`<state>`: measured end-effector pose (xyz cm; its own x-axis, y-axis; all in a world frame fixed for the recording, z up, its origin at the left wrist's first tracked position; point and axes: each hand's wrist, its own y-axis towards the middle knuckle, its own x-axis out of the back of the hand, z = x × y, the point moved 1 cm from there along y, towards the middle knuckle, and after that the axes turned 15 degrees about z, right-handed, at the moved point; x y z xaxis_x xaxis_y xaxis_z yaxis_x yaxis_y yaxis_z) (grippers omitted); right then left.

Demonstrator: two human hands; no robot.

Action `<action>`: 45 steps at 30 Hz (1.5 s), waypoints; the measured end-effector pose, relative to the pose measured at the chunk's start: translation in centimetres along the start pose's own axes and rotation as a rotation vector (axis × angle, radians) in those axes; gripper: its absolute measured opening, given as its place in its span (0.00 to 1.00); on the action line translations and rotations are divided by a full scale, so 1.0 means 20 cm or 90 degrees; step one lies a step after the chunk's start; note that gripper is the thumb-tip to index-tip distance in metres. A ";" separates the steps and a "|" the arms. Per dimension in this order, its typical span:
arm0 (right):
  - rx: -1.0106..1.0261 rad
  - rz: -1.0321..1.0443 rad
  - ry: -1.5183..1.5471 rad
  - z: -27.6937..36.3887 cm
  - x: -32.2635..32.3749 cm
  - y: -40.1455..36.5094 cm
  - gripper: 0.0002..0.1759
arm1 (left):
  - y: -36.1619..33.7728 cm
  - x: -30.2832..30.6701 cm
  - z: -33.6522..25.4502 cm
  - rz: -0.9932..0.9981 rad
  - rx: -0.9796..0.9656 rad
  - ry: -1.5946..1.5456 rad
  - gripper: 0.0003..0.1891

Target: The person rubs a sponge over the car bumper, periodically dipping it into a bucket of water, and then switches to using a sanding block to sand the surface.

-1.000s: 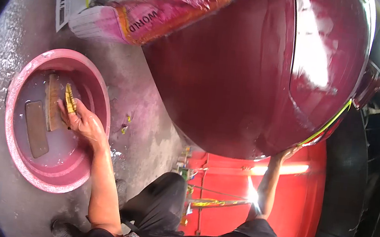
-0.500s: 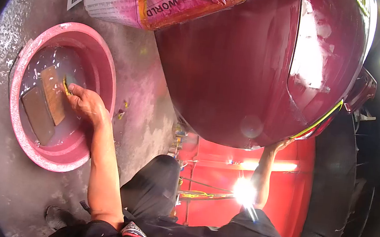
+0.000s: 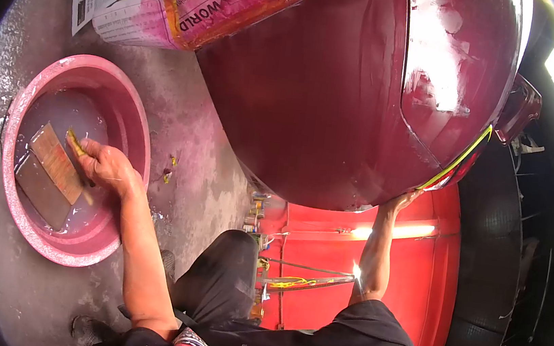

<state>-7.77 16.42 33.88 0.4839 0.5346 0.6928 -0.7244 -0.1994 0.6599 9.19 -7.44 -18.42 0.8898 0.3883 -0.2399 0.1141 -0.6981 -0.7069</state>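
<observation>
My left hand is over the pink basin, its fingers closed on a thin yellowish piece whose material I cannot make out. Below and left of it, a wooden-looking block and a greyish-brown block lie side by side in the basin's cloudy water. On the far side, my right hand touches the edge of the dark red car body, beside a yellow-green tape line. Its fingers are stretched out, with the tips partly hidden.
Paint-stained newspaper covers a part beside the car body. The concrete floor stretches around the basin. Beyond my bent knee are a red wall and a lit tube lamp. A dark tyre-like shape is at the right.
The whole view has shifted slightly. My left hand remains over the basin with the yellowish piece, now closer to the wooden-looking block. My right hand stays at the car edge.
</observation>
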 end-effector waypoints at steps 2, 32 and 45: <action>0.000 0.001 -0.001 0.00 0.01 0.01 0.47 | 0.01 -0.03 0.05 0.111 0.061 0.023 0.22; 0.183 0.064 0.137 -0.11 -0.01 0.07 0.48 | -0.54 -0.59 -0.26 0.340 -0.657 0.231 0.20; 0.338 0.039 0.196 -0.25 -0.07 -0.02 0.49 | -1.45 -0.32 0.31 0.483 -0.407 0.239 0.28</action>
<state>-10.64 19.91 31.10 0.2269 0.7062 0.6707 -0.3655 -0.5766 0.7307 -2.62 14.01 -0.40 0.8924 -0.4165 -0.1735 -0.4146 -0.9087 0.0487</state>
